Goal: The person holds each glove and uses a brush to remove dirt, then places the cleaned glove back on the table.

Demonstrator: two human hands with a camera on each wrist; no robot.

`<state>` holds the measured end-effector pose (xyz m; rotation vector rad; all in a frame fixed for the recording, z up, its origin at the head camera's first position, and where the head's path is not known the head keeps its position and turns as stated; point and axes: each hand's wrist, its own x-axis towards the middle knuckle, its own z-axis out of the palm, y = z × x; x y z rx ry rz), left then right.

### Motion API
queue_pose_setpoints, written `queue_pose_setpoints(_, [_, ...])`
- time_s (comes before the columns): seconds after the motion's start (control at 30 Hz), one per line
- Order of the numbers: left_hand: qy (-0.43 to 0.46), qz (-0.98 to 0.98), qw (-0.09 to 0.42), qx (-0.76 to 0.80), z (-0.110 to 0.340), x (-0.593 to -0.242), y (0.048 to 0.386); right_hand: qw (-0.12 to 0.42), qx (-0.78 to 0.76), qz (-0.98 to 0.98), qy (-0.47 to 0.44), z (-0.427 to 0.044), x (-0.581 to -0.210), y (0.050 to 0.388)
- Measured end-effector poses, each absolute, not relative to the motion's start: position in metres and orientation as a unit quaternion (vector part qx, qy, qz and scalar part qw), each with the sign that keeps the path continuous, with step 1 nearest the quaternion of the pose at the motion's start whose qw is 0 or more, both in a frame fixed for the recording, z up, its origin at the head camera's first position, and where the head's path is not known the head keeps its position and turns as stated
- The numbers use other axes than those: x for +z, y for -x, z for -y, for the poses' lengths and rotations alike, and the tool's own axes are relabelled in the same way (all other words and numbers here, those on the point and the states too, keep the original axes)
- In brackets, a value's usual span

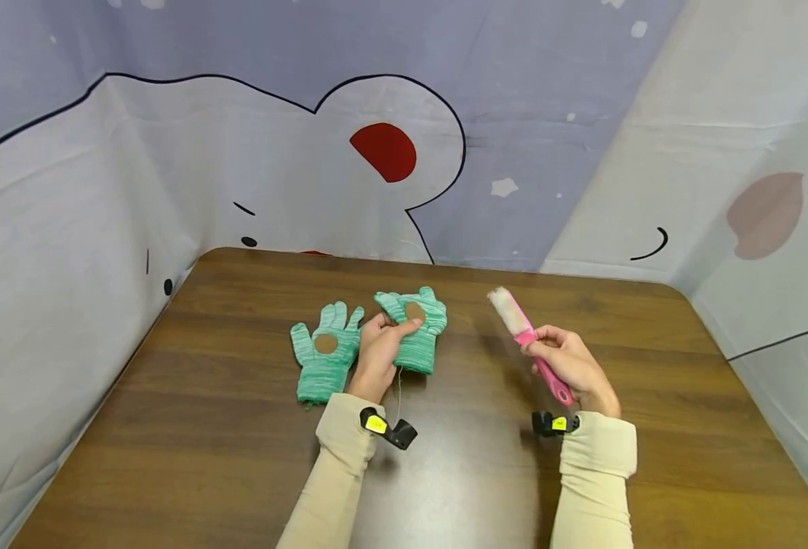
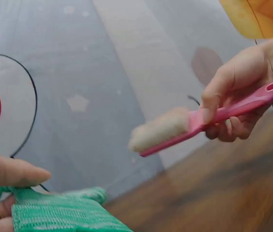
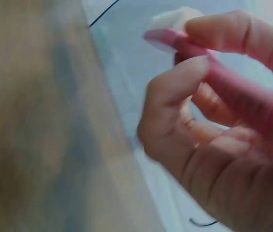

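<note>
Seemingly raised, right hand (image 1: 572, 366) grips brush (image 1: 524, 335).

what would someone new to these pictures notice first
Likely the bright pink brush with whitish bristles, held up in the right hand above the brown wood-grain table. Next, the green knitted glove with a round brown patch in the left hand, and a matching glove lying to its left.

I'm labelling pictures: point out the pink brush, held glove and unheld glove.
Pink brush (image 2: 194, 122), left wrist view: neck beside bristles.
Held glove (image 1: 418, 348), head view: knit below brown patch.
Unheld glove (image 1: 325, 364), head view: knit below brown patch.
</note>
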<state>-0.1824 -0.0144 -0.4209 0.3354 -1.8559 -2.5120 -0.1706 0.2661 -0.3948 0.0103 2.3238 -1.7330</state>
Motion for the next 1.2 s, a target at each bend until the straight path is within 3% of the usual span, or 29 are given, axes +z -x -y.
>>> queue_pose_setpoints(0.2, [-0.002,0.487,-0.045,-0.872,0.021,-0.398,0.175,0.080,-0.684,-0.721,0.077,-0.252,-0.366,0.162])
queue_pose_setpoints(0.43, [0.114,0.452,-0.072,-0.882,0.026,-0.374,0.160,-0.029,-0.765,-0.616,0.187,-0.223,-0.336,0.146])
queue_pose_setpoints(0.87, [0.165,0.426,-0.070,-0.887,0.016,-0.341,0.139,-0.193,-0.720,-0.619,0.246,-0.165,-0.305,0.123])
queue_pose_setpoints(1.0, [0.178,0.417,-0.066,-0.889,0.014,-0.333,0.133,-0.214,-0.715,-0.606,0.276,-0.148,-0.299,0.113])
queue_pose_setpoints(1.2, [0.171,0.417,-0.063,-0.891,0.013,-0.328,0.131,-0.202,-0.684,-0.648,0.266,-0.136,-0.298,0.107])
